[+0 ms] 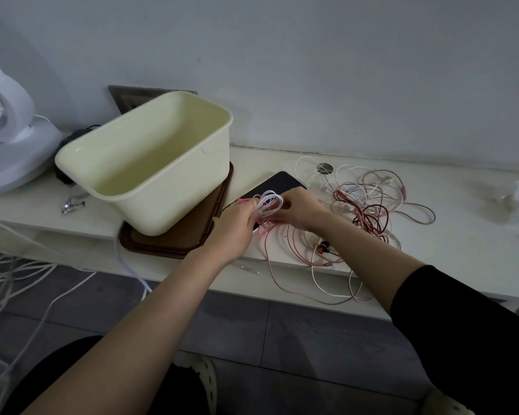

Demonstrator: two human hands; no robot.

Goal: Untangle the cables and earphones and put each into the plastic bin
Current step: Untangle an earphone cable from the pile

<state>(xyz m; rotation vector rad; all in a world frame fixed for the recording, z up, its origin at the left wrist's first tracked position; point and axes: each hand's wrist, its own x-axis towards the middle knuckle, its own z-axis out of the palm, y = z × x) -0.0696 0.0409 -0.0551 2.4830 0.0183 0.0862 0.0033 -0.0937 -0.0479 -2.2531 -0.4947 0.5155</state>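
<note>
The left hand (237, 226) had its fingers curled round the near end of a looped white cable (268, 202), and the right hand (297, 206) pinched the same loops from the other side. The bundle was held between the two hands, just above a dark phone (279, 181) lying on the counter (462, 235). A pink cable (246, 201) ran through the left hand's grip and hung below it. The cream plastic bin (192, 175) stood tilted on a brown tray (168, 244), just left of the left hand. To the right of the right hand lay the tangle of pink, red and white cables (369, 211), some loops drooping over the counter's front edge. Red-and-black earphones (324, 246) lay close under the right wrist.
</note>
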